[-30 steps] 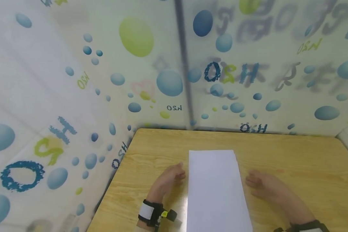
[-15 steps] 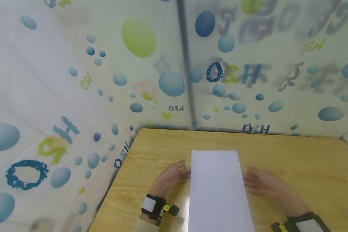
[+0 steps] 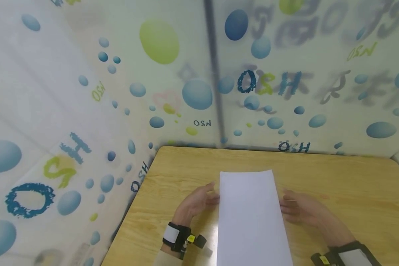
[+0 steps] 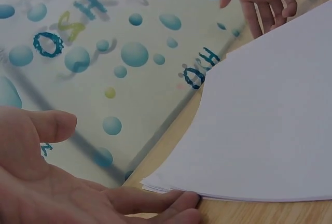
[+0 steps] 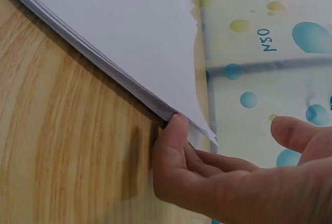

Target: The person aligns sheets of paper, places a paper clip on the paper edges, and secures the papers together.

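Note:
A stack of white paper (image 3: 249,218) lies lengthwise on the wooden table, its far edge slightly bowed. My left hand (image 3: 196,203) is at its left side, fingertips against the edge and thumb held up; the left wrist view shows fingers (image 4: 171,203) by the lower corner of the sheets (image 4: 270,115). On the opposite side, my right hand (image 3: 302,208) touches the right edge. In the right wrist view, that hand's fingertips (image 5: 178,125) press the side of the layered sheets (image 5: 119,37), the thumb standing apart. Some fingers are partly hidden by the paper.
Around the paper is the light wooden tabletop (image 3: 345,177). Behind it and at the left rise wall coverings (image 3: 166,81) printed with bubbles and letters. Each wrist wears a black strap, the left one (image 3: 177,238) with a small camera.
Both hands have come inward, fingers extending, to the paper's two sides. A sheet that jutted out at the right edge now sits more even with the stack.

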Demonstrator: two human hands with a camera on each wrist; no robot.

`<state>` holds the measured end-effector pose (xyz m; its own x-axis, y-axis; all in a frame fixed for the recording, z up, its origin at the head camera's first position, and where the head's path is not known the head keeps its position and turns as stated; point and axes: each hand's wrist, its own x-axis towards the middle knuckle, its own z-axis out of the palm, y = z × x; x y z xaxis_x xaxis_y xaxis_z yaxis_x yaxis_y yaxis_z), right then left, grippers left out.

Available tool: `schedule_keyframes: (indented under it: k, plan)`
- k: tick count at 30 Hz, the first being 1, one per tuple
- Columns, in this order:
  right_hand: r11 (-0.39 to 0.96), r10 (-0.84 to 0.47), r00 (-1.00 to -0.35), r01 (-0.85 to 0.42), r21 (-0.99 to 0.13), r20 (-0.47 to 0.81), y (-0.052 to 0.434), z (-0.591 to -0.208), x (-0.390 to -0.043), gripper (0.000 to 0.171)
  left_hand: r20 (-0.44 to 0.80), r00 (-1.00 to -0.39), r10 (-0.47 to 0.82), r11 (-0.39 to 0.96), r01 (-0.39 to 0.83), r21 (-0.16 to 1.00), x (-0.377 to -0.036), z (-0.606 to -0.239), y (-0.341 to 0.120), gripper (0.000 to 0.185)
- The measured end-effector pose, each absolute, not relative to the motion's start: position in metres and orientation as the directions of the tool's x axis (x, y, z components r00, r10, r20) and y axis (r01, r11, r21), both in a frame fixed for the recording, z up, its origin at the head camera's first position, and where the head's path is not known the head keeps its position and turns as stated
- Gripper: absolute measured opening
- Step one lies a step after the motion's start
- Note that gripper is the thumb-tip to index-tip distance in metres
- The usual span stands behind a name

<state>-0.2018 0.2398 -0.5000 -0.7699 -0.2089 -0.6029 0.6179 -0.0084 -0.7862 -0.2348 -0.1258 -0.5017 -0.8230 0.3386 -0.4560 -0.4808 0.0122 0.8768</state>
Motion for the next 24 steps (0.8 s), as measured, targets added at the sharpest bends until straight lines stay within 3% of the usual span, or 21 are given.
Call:
schedule_keyframes:
  k: [8, 24]
  plan:
    - [0.022, -0.212, -0.795, 0.578, -0.816, -0.568, 0.233, -0.501, -0.199, 0.063, -0.464, -0.821, 0.332, -0.005, -0.493, 0.870, -0.235, -0.505, -0.125, 0.078]
    - [0.105, -0.248, -0.822, 0.504, -0.858, -0.513, 0.228, -0.500, -0.194, 0.068, -0.467, -0.820, 0.331, 0.002, -0.494, 0.869, -0.234, -0.510, -0.125, 0.081]
